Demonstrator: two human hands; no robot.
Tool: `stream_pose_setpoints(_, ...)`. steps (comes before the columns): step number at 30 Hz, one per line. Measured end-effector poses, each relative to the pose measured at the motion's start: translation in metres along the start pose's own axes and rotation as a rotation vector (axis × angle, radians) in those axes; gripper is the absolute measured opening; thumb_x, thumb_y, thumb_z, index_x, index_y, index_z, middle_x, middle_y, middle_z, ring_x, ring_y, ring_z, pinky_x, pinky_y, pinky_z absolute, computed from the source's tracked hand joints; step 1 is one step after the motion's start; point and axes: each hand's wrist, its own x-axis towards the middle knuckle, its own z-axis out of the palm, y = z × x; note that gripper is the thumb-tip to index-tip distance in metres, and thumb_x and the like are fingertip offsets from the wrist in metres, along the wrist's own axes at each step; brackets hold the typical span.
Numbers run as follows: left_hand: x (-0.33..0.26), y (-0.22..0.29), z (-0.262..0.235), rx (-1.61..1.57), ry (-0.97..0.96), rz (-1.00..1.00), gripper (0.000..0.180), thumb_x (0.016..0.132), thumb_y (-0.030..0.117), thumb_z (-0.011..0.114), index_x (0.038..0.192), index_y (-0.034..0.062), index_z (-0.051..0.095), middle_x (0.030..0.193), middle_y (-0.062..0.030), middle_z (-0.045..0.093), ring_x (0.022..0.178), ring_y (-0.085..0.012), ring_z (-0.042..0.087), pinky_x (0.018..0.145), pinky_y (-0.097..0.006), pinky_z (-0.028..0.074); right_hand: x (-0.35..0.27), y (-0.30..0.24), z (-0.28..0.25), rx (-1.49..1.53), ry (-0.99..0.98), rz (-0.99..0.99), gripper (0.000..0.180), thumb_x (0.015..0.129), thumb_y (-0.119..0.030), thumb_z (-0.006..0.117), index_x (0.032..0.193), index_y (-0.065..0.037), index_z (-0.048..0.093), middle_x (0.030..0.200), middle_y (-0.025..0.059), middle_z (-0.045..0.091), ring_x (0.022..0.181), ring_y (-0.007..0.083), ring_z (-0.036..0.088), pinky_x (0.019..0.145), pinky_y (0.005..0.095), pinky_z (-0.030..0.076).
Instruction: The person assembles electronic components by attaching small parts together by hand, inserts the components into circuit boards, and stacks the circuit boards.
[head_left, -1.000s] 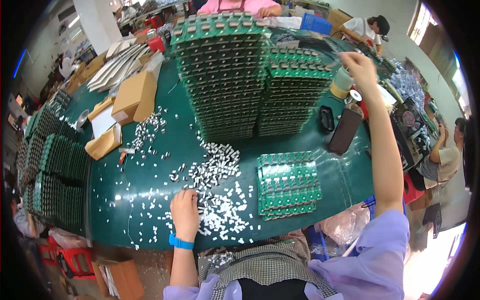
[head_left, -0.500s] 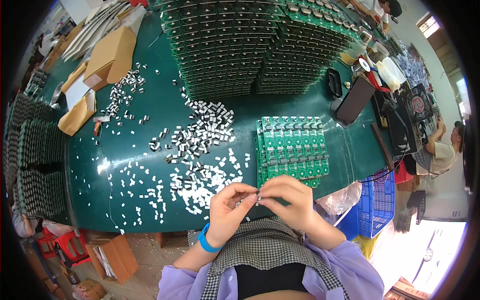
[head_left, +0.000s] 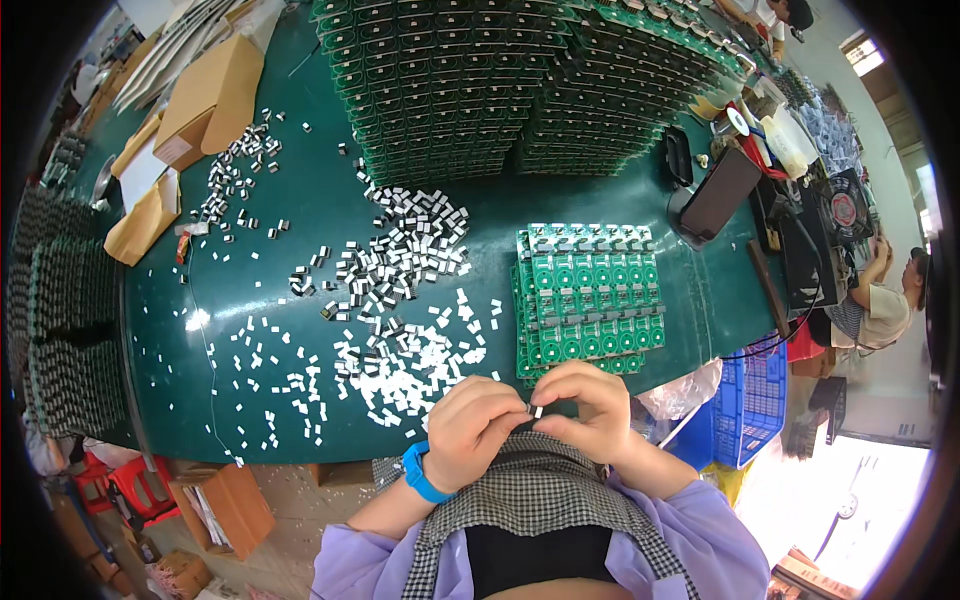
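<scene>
My left hand (head_left: 474, 432), with a blue band at the wrist, is closed in a pinch at the table's front edge. A tiny dark part with a white face (head_left: 538, 411) shows at its fingertips. My right hand (head_left: 588, 412) meets it from the other side, thumb and forefinger curled around that same piece. Just beyond the hands lies a short stack of green circuit boards (head_left: 592, 290) with rows of ring-shaped prints. To the left spreads a heap of small black components with white tops (head_left: 405, 245), running into scattered white pieces (head_left: 400, 385).
Tall stacks of circuit boards (head_left: 440, 100) rise at the back; more stand at far left (head_left: 70, 330). An opened cardboard box (head_left: 210, 100) lies back left. A phone-like dark slab (head_left: 720, 195) leans at right. Blue crates (head_left: 750, 400) stand below the table's right edge. Another person (head_left: 885, 300) sits far right.
My hands have moved slightly down and right, and the fingertips have drawn a little apart, showing the white face of the small part. The view has shifted slightly.
</scene>
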Motion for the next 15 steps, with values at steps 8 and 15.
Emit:
stream_pose_setpoints(8, -0.001, -0.005, 0.001, -0.072, -0.099, 0.074, 0.014, 0.075, 0.005, 0.071, 0.082, 0.0025, 0.059, 0.079, -0.0093, 0.062, 0.067, -0.0253, 0.059, 0.059, -0.033, 0.047, 0.011, -0.002, -0.012, 0.037, -0.259, -0.040, 0.024, 0.068, -0.002, 0.078, 0.088, -0.002, 0.064, 0.090, 0.0093, 0.064, 0.083, 0.0221, 0.063, 0.070, 0.0306, 0.051)
stream_pose_setpoints(15, -0.001, -0.005, -0.001, -0.085, -0.068, 0.038, 0.015, 0.072, 0.004, 0.073, 0.081, 0.0017, 0.061, 0.078, -0.0101, 0.063, 0.070, -0.0265, 0.061, 0.062, -0.033, 0.048, -0.001, -0.003, -0.004, -0.208, 0.001, -0.245, 0.020, 0.069, -0.002, 0.076, 0.088, -0.002, 0.069, 0.083, 0.0105, 0.069, 0.071, 0.0203, 0.068, 0.059, 0.0271, 0.054)
